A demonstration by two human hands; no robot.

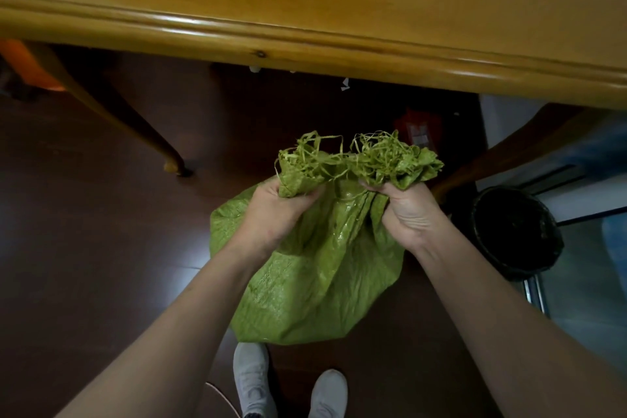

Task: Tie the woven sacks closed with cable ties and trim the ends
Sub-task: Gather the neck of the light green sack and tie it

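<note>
Two grips, left hand (271,214) and right hand (409,210), clench the frayed mouth (359,159); green sack (322,278) apparently hangs below.

You cannot read any words, numbers or signs here. The red thing (419,127) on the floor (84,214) under the table (305,41) has a white patch on it. It may be a label, but it is too dark and blurry for you to read.
</note>
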